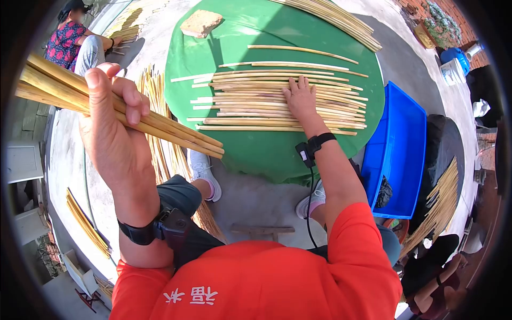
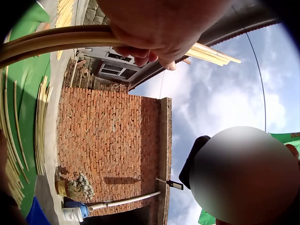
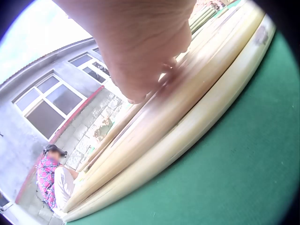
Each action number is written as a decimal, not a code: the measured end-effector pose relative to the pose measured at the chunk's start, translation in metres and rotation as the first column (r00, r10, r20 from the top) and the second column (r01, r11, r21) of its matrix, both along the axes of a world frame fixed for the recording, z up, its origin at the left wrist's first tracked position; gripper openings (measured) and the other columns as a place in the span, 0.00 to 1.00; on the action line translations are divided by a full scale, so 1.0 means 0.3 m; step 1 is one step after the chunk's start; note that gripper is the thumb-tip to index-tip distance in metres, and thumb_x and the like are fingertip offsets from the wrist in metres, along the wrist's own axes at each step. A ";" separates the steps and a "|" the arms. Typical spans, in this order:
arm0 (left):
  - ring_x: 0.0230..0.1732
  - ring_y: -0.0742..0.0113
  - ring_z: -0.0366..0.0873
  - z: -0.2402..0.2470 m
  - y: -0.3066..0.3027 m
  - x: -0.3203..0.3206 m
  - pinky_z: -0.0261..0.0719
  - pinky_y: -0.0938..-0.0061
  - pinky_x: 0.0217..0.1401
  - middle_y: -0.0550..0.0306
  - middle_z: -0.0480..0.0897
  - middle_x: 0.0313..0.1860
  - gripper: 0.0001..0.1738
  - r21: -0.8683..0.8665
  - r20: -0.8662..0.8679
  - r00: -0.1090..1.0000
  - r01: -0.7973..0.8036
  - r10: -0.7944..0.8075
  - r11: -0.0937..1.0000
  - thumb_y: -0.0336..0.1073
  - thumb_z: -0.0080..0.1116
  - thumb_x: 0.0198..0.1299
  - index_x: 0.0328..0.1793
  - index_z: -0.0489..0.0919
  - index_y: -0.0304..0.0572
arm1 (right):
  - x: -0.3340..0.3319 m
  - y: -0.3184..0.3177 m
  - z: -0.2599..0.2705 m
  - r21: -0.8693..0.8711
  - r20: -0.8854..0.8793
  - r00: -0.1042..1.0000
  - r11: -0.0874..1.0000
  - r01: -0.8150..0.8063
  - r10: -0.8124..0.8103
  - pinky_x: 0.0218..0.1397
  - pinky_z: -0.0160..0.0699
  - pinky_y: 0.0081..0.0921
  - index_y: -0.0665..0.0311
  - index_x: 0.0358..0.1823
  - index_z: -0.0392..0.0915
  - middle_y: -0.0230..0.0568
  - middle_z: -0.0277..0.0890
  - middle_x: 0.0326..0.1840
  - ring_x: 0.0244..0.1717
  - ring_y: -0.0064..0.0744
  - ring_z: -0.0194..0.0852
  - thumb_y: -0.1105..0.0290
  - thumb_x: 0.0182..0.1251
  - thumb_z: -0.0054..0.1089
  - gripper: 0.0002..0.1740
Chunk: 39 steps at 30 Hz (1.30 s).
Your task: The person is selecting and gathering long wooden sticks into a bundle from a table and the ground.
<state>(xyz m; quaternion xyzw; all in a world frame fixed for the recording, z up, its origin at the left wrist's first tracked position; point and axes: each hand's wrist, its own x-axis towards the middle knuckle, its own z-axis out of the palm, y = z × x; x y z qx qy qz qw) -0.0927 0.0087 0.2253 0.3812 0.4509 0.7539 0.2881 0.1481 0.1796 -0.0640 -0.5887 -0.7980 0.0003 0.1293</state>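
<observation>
My left hand (image 1: 118, 130) is raised at the left and grips a small bundle of pale wooden sticks (image 1: 178, 137), thumb upright against them. In the left wrist view the same bundle (image 2: 61, 40) runs through the fist and sticks out on both sides. Over on the green-covered table (image 1: 242, 152), a loose row of similar sticks (image 1: 240, 101) lies side by side. My right hand (image 1: 301, 101) rests on that row with its fingers spread across the sticks. The right wrist view shows this hand (image 3: 140, 51) low over them, its fingertips partly hidden.
A stone block (image 1: 201, 24) sits on the table's far left, and another stick pile (image 1: 333, 21) lies at its far right. A blue tub (image 1: 408, 154) stands right of the table. More sticks (image 1: 160, 133) stand at the left; a seated person (image 1: 66, 40) is beyond.
</observation>
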 end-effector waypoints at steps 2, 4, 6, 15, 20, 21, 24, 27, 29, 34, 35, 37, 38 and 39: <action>0.17 0.77 0.59 0.009 -0.006 0.002 0.62 0.81 0.25 0.60 0.67 0.17 0.23 -0.002 0.024 0.999 -0.035 0.035 0.999 0.48 0.54 0.61 0.45 0.69 0.29 | 0.021 0.050 0.032 -0.059 -0.107 0.993 0.997 -0.059 0.052 0.61 0.58 0.46 0.62 0.48 0.73 0.48 0.70 0.50 0.58 0.46 0.63 0.59 0.62 0.48 0.18; 0.17 0.76 0.59 0.013 -0.010 0.003 0.62 0.81 0.25 0.60 0.67 0.17 0.23 -0.006 0.020 0.999 -0.040 0.040 0.999 0.47 0.53 0.62 0.45 0.69 0.29 | 0.020 0.083 0.029 0.134 -0.203 0.978 0.990 -0.032 0.059 0.48 0.72 0.38 0.61 0.34 0.76 0.40 0.72 0.36 0.44 0.42 0.71 0.72 0.54 0.54 0.07; 0.17 0.76 0.60 0.014 -0.011 0.001 0.62 0.81 0.25 0.60 0.67 0.17 0.23 -0.008 0.011 0.999 -0.049 0.049 0.999 0.47 0.53 0.62 0.44 0.68 0.29 | 0.023 0.128 0.043 0.133 -0.181 0.982 0.991 -0.029 0.053 0.42 0.76 0.35 0.59 0.36 0.77 0.41 0.73 0.37 0.41 0.44 0.73 0.76 0.51 0.54 0.10; 0.17 0.77 0.60 -0.005 -0.020 -0.042 0.62 0.81 0.24 0.60 0.67 0.18 0.23 0.026 -0.021 0.996 -0.089 0.089 0.996 0.48 0.53 0.62 0.46 0.68 0.30 | -0.064 0.232 0.022 0.120 -0.077 0.974 0.972 -0.202 0.212 0.39 0.75 0.36 0.54 0.32 0.79 0.37 0.73 0.33 0.40 0.40 0.72 0.68 0.57 0.55 0.04; 0.16 0.77 0.60 -0.015 -0.035 -0.059 0.62 0.81 0.24 0.61 0.68 0.18 0.23 0.011 -0.021 0.997 -0.078 0.078 0.997 0.48 0.53 0.62 0.46 0.68 0.31 | -0.080 0.241 -0.005 0.205 -0.054 0.975 0.958 -0.199 0.215 0.41 0.72 0.35 0.54 0.30 0.77 0.37 0.70 0.31 0.39 0.41 0.69 0.67 0.55 0.58 0.02; 0.16 0.77 0.60 -0.016 -0.037 -0.063 0.62 0.81 0.24 0.61 0.68 0.18 0.23 0.011 -0.025 0.998 -0.063 0.064 0.998 0.48 0.53 0.62 0.46 0.69 0.31 | -0.078 0.245 0.002 0.205 -0.054 0.975 0.958 -0.200 0.215 0.41 0.72 0.35 0.54 0.30 0.77 0.37 0.70 0.31 0.39 0.41 0.69 0.67 0.55 0.58 0.02; 0.16 0.77 0.60 -0.014 -0.038 -0.063 0.62 0.82 0.24 0.61 0.68 0.18 0.22 0.008 -0.033 0.997 -0.065 0.065 0.998 0.48 0.53 0.62 0.45 0.69 0.32 | -0.069 0.250 0.026 0.111 -0.041 0.977 0.973 -0.204 0.209 0.41 0.71 0.36 0.53 0.31 0.76 0.36 0.70 0.32 0.40 0.40 0.69 0.66 0.55 0.59 0.03; 0.16 0.77 0.60 -0.014 -0.038 -0.060 0.61 0.82 0.24 0.61 0.68 0.18 0.21 -0.009 -0.006 0.996 -0.084 0.084 0.996 0.47 0.53 0.62 0.44 0.70 0.32 | -0.061 0.251 0.035 0.015 -0.045 0.976 0.977 -0.211 0.212 0.41 0.69 0.37 0.52 0.33 0.75 0.34 0.70 0.33 0.41 0.39 0.69 0.65 0.55 0.59 0.05; 0.17 0.77 0.59 -0.009 -0.036 -0.050 0.61 0.81 0.25 0.61 0.67 0.19 0.20 -0.025 -0.005 0.997 -0.080 0.079 0.997 0.47 0.52 0.63 0.44 0.69 0.34 | -0.046 0.242 0.018 0.131 -0.065 0.950 0.946 -0.296 0.306 0.40 0.68 0.36 0.52 0.34 0.75 0.33 0.70 0.33 0.41 0.38 0.69 0.65 0.55 0.58 0.05; 0.19 0.76 0.59 -0.006 -0.037 -0.037 0.61 0.81 0.26 0.60 0.67 0.21 0.17 -0.028 0.031 0.999 -0.036 0.037 0.999 0.45 0.50 0.64 0.42 0.69 0.35 | -0.026 0.195 0.041 0.171 -0.098 0.950 0.945 -0.278 0.297 0.42 0.65 0.37 0.53 0.33 0.74 0.32 0.71 0.34 0.41 0.36 0.69 0.67 0.56 0.55 0.03; 0.19 0.76 0.59 -0.009 -0.035 -0.035 0.61 0.81 0.27 0.59 0.67 0.22 0.16 -0.017 0.025 1.000 0.004 -0.003 1.000 0.44 0.51 0.64 0.42 0.69 0.36 | -0.017 0.184 0.052 0.186 -0.124 0.944 0.942 -0.280 0.305 0.41 0.65 0.36 0.53 0.33 0.74 0.32 0.71 0.33 0.40 0.37 0.69 0.68 0.56 0.54 0.03; 0.20 0.76 0.58 -0.014 -0.026 -0.016 0.62 0.81 0.27 0.58 0.69 0.24 0.14 -0.013 0.028 0.999 0.046 -0.045 0.999 0.41 0.51 0.64 0.41 0.70 0.36 | -0.002 0.138 0.108 0.219 -0.153 0.939 0.937 -0.272 0.309 0.40 0.64 0.36 0.53 0.33 0.74 0.31 0.70 0.32 0.39 0.37 0.68 0.69 0.56 0.54 0.03; 0.20 0.76 0.58 -0.021 -0.021 -0.010 0.62 0.81 0.27 0.58 0.69 0.24 0.14 -0.005 0.034 0.998 0.053 -0.053 0.999 0.41 0.51 0.64 0.41 0.70 0.36 | 0.008 0.114 0.139 0.247 -0.186 0.928 0.930 -0.274 0.323 0.40 0.63 0.35 0.53 0.33 0.74 0.31 0.70 0.31 0.38 0.36 0.68 0.69 0.56 0.53 0.03; 0.22 0.75 0.64 -0.031 -0.016 -0.006 0.65 0.81 0.29 0.57 0.72 0.25 0.14 -0.030 0.033 0.993 0.115 -0.114 0.993 0.42 0.52 0.63 0.41 0.70 0.37 | 0.014 0.087 0.199 0.251 -0.179 0.931 0.930 -0.270 0.318 0.40 0.63 0.35 0.53 0.33 0.74 0.31 0.70 0.31 0.38 0.36 0.68 0.69 0.56 0.53 0.03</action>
